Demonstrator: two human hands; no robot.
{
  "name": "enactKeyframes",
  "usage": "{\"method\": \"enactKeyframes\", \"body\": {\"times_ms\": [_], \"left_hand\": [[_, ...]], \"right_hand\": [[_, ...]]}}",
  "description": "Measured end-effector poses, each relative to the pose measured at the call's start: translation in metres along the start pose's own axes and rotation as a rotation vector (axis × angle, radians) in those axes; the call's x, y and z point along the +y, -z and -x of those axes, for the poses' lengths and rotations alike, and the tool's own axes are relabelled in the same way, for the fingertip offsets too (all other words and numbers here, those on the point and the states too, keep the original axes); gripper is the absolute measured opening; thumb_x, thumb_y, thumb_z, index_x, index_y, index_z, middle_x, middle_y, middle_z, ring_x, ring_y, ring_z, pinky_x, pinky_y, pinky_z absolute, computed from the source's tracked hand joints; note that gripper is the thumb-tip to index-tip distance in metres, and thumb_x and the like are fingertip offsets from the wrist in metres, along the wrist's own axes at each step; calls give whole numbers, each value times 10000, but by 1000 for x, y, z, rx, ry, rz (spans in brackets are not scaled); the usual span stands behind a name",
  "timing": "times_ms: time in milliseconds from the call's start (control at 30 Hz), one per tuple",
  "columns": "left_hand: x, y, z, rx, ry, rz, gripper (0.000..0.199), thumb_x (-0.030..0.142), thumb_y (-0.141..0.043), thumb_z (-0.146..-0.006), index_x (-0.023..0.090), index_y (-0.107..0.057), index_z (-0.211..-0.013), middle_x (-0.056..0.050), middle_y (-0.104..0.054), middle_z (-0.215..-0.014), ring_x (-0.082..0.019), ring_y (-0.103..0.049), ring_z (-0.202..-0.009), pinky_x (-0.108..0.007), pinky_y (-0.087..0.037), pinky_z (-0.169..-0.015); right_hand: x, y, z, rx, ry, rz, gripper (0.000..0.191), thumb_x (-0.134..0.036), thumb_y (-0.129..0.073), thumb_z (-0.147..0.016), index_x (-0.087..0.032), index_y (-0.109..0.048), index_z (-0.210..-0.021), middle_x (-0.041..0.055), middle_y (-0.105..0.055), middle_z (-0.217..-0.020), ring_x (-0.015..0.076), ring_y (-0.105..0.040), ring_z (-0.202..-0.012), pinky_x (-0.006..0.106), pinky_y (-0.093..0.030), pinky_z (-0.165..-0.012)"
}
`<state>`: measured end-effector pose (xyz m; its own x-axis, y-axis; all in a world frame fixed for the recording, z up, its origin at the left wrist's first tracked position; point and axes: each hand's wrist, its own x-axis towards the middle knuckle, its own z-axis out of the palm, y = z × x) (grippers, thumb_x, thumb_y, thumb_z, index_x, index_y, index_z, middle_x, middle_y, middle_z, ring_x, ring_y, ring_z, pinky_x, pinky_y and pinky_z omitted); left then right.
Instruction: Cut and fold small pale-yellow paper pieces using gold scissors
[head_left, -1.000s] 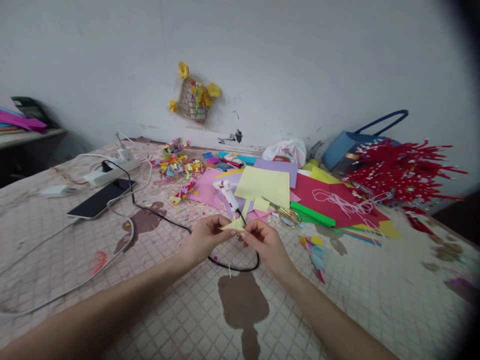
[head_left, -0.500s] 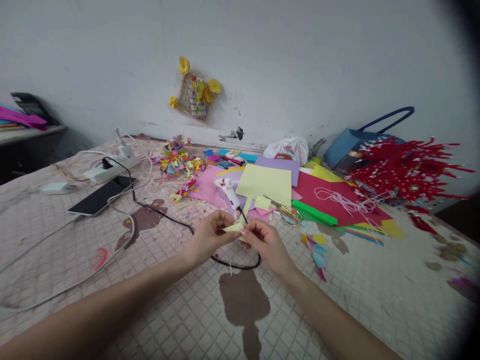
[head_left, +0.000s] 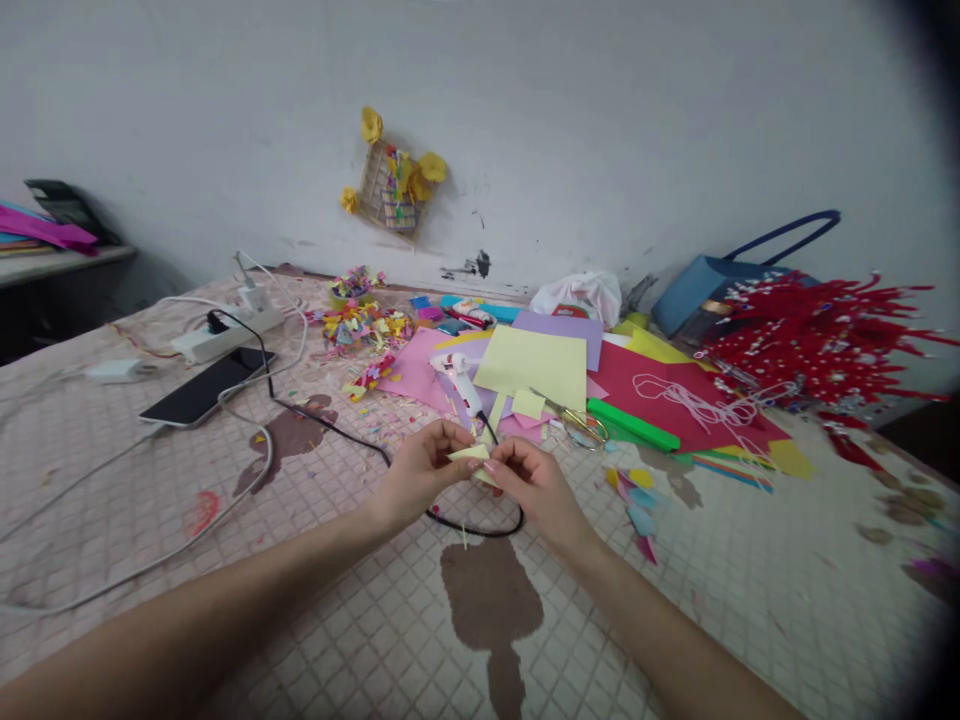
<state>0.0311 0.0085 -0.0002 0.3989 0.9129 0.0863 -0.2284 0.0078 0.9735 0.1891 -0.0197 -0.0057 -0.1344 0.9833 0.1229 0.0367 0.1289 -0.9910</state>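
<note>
A small piece of pale yellow paper (head_left: 470,454) is pinched between my two hands above the table. My left hand (head_left: 424,465) grips its left side with thumb and fingers closed. On the right edge, my right hand (head_left: 532,480) pinches the same piece, fingertips close to the left thumb. Part of the paper is hidden behind the fingers. Just beyond the hands lie a white glue gun (head_left: 459,382), a pale yellow sheet (head_left: 532,362), a small yellow square (head_left: 528,404) and gold-handled scissors (head_left: 581,425).
A black cord (head_left: 352,445) loops under my hands. Left are a phone (head_left: 206,388) and a power strip (head_left: 225,335). Right are a green cutter-like bar (head_left: 634,425), red paper (head_left: 660,395), white string (head_left: 694,400), paper cones (head_left: 637,505) and a red beaded bundle (head_left: 810,340). Paper scraps (head_left: 364,328) pile at the back.
The yellow paper has turned slightly in my fingers, and my left thumb now lies further over it. Both hands stay in about the same place; the view has shifted slightly.
</note>
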Motion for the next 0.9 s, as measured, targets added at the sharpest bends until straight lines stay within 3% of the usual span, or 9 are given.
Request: {"method": "enactKeyframes", "body": {"times_ms": [400,900], "left_hand": [[0,2,-1,9,-42,-209,297,262,-694,-659,134,-509,-853,-20,-588,-766,-114,-569,-678,-228,-427,-598],[-1,0,2,-33,-68,-342,260,278,-643,-707,147,-498,-878,-31,-592,-783,-130,-578,-697,-250,-449,-619]], "right_hand": [[0,0,1,1,30,-23,81,-256,-571,-772,-187,-539,-799,-23,-497,-706,99,-449,-601,212,-373,-546],[-5,0,2,12,86,176,90,-256,-551,-782,-176,-548,-741,-23,-502,-633,103,-454,-559,216,-367,-513]]}}
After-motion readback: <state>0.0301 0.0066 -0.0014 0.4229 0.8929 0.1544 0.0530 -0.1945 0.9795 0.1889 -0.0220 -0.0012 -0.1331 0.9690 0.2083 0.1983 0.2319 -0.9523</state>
